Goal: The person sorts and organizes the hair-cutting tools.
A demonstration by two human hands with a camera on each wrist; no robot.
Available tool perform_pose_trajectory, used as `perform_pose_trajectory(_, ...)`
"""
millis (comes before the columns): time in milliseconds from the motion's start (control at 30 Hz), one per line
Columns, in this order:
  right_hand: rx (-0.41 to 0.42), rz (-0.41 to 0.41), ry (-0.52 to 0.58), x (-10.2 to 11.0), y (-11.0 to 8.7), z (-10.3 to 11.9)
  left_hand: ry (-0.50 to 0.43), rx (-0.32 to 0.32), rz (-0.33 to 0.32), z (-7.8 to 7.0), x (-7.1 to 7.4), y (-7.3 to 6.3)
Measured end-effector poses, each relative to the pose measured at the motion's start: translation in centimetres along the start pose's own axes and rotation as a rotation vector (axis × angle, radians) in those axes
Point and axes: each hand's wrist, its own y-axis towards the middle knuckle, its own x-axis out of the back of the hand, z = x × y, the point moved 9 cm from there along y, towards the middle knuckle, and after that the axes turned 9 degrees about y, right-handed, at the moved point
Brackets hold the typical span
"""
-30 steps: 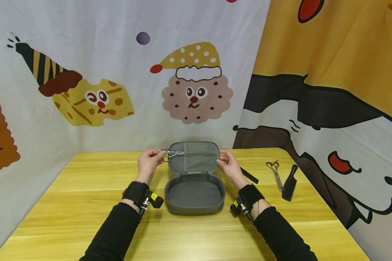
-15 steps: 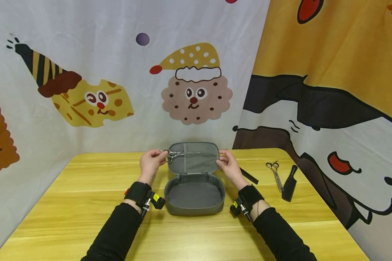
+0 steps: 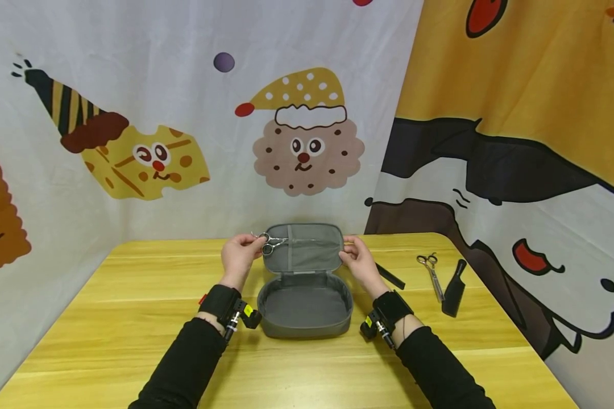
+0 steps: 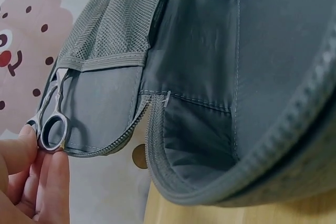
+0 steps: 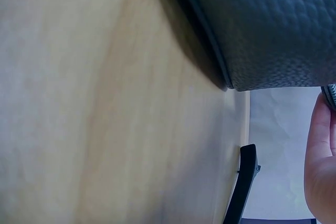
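A grey zip case (image 3: 305,329) stands on the table with its lid (image 3: 317,255) raised. My left hand (image 3: 239,255) pinches the finger rings of silver scissors (image 3: 268,248) at the lid's left side. In the left wrist view the blades of these scissors (image 4: 62,80) run under the edge of a mesh pocket (image 4: 118,22). With thumb and fingers, my right hand (image 3: 359,260) grips the lid's right edge. The right wrist view shows part of this hand (image 5: 321,166) at the lid, beside the textured outer wall of the case (image 5: 278,35).
On the right of the wooden table (image 3: 158,318) lie a second pair of scissors (image 3: 431,276) and a black comb (image 3: 455,289) with a handle. A slim black item (image 3: 390,276) lies behind the right wrist. Printed curtains (image 3: 184,74) hang behind the table.
My left hand has moved slightly right, sliding the scissors further into the lid's mesh pocket. My right hand has stayed at the lid's edge.
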Motion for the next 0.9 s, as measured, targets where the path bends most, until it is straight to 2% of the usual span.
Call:
perform_pose_trajectory(233,0.002,0.001,0.002,0.0,-0.1,-0.1,0.029,-0.004,-0.021,-0.5,0.0,-0.3)
perform_pose_trajectory(433,0.010,-0.015,-0.003,0.0,-0.1,0.0,0.030,-0.021,-0.008,-1.2,-0.5,-0.7)
perform_pose_trajectory(600,0.022,-0.019,-0.001,-0.1,-0.2,0.1,0.057,-0.009,-0.015,-1.1,-1.0,-0.8)
perform_pose_trajectory(900,0.020,-0.010,0.013,0.0,-0.1,0.0,0.016,0.008,-0.016,-1.1,-1.7,-0.9)
